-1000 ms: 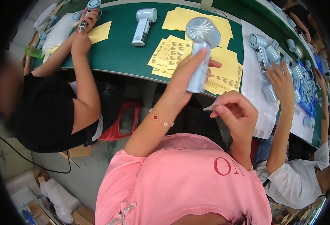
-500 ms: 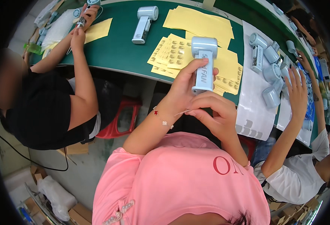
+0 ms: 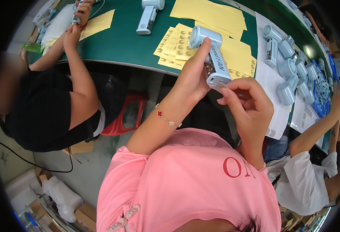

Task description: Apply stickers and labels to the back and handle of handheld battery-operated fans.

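My left hand (image 3: 193,75) is wrapped round a light blue handheld fan (image 3: 221,69), its thumb along the side near the round head. The fan tilts with its head away from me and its handle's end toward me. A dark panel with small parts shows along the handle's side. At the handle's end, my right hand (image 3: 253,104) pinches a thin, clear strip (image 3: 225,84) between thumb and forefinger. The strip lies against or very close to the end face; I cannot tell if it sticks there. Yellow sticker sheets (image 3: 174,44) lie beyond my left hand.
Another light blue fan (image 3: 146,19) lies on the green table (image 3: 119,42). More fans (image 3: 286,67) sit on white paper (image 3: 261,31) at right, by a blue tray (image 3: 321,91). A person at left (image 3: 42,108) handles a fan; another person's arm (image 3: 313,133) reaches in at right.
The fan has turned in my left hand, so its side panel and end now show. My right hand has moved right and up, bringing the strip to the handle's end. The right-hand person's arm has moved right.
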The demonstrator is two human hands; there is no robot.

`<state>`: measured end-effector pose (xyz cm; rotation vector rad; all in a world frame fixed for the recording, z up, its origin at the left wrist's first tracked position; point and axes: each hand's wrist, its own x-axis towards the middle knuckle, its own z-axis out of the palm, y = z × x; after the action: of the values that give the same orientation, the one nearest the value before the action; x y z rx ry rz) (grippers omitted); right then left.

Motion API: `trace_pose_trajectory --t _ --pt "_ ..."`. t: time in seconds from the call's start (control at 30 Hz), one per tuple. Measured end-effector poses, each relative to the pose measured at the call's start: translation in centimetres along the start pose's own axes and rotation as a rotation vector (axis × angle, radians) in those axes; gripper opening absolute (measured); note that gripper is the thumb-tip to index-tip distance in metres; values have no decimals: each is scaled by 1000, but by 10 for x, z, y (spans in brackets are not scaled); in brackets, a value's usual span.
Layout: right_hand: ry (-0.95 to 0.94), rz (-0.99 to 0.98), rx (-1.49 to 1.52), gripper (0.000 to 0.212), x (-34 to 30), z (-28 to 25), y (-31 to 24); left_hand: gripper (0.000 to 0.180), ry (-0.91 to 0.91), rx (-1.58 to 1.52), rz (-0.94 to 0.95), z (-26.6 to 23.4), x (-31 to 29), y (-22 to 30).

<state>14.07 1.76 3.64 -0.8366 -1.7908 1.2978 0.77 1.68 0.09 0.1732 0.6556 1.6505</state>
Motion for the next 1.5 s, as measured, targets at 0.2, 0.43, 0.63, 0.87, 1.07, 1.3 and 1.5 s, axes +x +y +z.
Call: trace_pose_trajectory --t 0.2,0.43,0.63,0.87,1.07,1.3,1.5 --pt "-2 -61 -92 8 1 1 -2 45 -45 19 31 0 -1 2" --pt "-23 -90 -103 8 2 -1 -4 45 -48 1 -2 1 -4 3" --pt "-24 -102 -114 9 2 -2 -3 46 -63 -1 9 1 -3 2" --pt "-16 -116 -140 9 1 -3 -3 46 -69 -8 15 4 -6 2" --pt "-3 -132 -155 10 0 0 -1 46 -52 -21 4 2 -9 2" --pt "29 -200 -227 9 1 4 -1 45 -41 -24 21 6 -7 2" --pt "101 -202 -213 11 1 8 -1 45 -40 -25 28 5 -9 2"
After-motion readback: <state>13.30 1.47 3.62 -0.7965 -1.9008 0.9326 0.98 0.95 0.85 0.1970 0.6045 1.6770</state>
